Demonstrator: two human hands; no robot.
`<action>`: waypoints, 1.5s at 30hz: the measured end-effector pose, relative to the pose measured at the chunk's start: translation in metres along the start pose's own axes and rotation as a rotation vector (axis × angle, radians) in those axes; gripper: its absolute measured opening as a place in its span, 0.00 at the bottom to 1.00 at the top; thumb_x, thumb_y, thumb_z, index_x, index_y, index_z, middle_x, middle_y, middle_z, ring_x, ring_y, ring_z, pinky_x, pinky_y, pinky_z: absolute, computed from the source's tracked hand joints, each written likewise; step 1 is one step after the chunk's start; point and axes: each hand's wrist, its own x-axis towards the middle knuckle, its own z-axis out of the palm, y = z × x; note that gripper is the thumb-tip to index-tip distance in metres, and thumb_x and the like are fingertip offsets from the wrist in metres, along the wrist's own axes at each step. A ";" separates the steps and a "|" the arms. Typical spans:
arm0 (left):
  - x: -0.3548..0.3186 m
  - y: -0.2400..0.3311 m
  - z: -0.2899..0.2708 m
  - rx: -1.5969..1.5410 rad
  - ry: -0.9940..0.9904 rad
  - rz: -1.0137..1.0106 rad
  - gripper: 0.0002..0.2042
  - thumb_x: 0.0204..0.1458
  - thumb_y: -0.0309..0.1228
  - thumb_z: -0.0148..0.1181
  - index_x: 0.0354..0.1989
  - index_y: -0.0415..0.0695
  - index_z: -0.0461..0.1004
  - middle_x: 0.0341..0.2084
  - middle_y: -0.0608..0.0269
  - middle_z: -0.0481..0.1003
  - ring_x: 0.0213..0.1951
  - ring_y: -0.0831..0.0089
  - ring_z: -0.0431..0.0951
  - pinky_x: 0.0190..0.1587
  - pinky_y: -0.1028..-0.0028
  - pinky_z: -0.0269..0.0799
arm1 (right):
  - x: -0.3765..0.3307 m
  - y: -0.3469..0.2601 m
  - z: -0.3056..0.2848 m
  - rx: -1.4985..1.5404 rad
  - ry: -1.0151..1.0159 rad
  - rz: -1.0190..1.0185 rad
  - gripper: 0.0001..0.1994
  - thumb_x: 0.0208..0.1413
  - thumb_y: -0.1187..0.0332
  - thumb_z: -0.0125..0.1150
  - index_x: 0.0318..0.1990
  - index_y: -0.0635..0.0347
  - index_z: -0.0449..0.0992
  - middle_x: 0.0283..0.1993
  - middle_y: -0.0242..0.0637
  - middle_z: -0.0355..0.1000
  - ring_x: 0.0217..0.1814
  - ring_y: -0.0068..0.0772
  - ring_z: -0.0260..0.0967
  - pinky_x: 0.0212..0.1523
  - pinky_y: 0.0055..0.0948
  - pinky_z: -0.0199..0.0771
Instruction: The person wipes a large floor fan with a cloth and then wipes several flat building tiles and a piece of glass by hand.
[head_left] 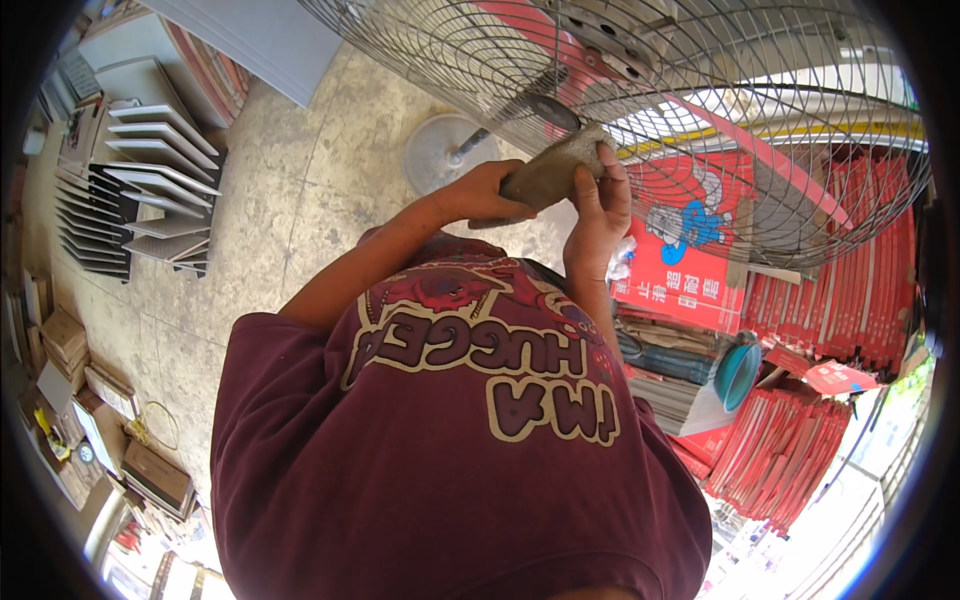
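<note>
In front of my chest I hold a grey-brown, slab-like object [556,172] with a rough, paler far end; its exact kind I cannot make out. My left hand [487,192] is closed on its near left end, fingers partly hidden behind it. Against the right end press the thumb and fingers of my right hand [600,205]. Just beyond my hands stands a large fan with a wire cage [760,110] and pinkish-red blades [770,155]. The slab overlaps the cage's lower edge in this view; whether they touch I cannot tell.
The fan's round grey base [437,150] rests on the concrete floor [330,180]. A rack of pale tile samples [165,170] stands at left, with cardboard boxes [65,340] nearer. Red cartons [770,440] are stacked at right, beside a teal round item [738,377].
</note>
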 end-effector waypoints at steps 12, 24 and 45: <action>-0.001 -0.039 -0.013 0.145 -0.132 -0.039 0.22 0.37 0.40 0.64 0.39 0.38 0.72 0.30 0.61 0.74 0.34 0.74 0.71 0.38 0.74 0.66 | 0.000 -0.026 -0.026 0.043 0.219 -0.024 0.17 0.53 0.79 0.53 0.51 0.59 0.67 0.45 0.31 0.69 0.41 0.20 0.67 0.40 0.21 0.69; -0.003 -0.040 -0.012 0.213 -0.279 -0.091 0.22 0.39 0.38 0.60 0.42 0.38 0.71 0.30 0.61 0.73 0.33 0.75 0.70 0.37 0.74 0.66 | -0.005 -0.035 -0.053 -0.021 0.328 -0.065 0.17 0.53 0.77 0.51 0.52 0.59 0.66 0.49 0.33 0.68 0.47 0.24 0.66 0.42 0.22 0.69; -0.016 -0.029 -0.031 -0.194 -0.144 -0.194 0.20 0.41 0.36 0.66 0.41 0.39 0.70 0.33 0.67 0.72 0.35 0.80 0.70 0.37 0.80 0.65 | 0.000 -0.023 -0.094 -0.003 0.491 -0.076 0.17 0.52 0.75 0.51 0.51 0.55 0.66 0.43 0.29 0.70 0.36 0.17 0.65 0.32 0.19 0.64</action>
